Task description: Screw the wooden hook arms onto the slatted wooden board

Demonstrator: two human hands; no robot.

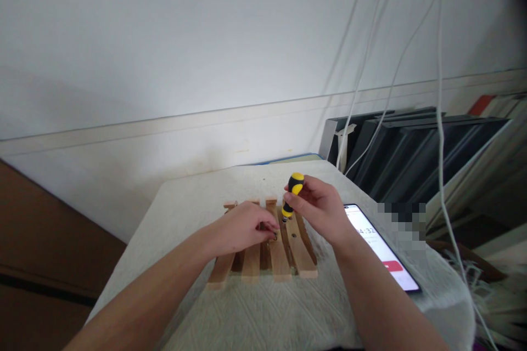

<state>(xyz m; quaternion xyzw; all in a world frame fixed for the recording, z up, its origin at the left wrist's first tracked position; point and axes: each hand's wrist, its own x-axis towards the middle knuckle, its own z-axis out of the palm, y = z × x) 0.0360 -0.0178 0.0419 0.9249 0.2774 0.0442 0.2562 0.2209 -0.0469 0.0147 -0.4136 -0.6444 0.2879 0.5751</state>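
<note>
My right hand (319, 200) is wrapped round a yellow and black screwdriver (295, 186). It stands nearly upright, its metal tip pointing down at the right part of a wooden slatted piece (302, 258). Over the middle slats, my left hand (247, 227) has thumb and forefinger pinched at a small dark metal screw (275, 237) on one slat. Another screw (293, 236) shows in the slat to the right, its head sitting at the surface. My left hand and wrist cover part of the slats on the left.
A phone (395, 266) with a lit timer screen lies right of my right forearm. White cloth (193, 192) covers the table, which stands against a white wall. Dark folders (395, 148) and hanging white cables (439, 120) are beyond the table's right edge.
</note>
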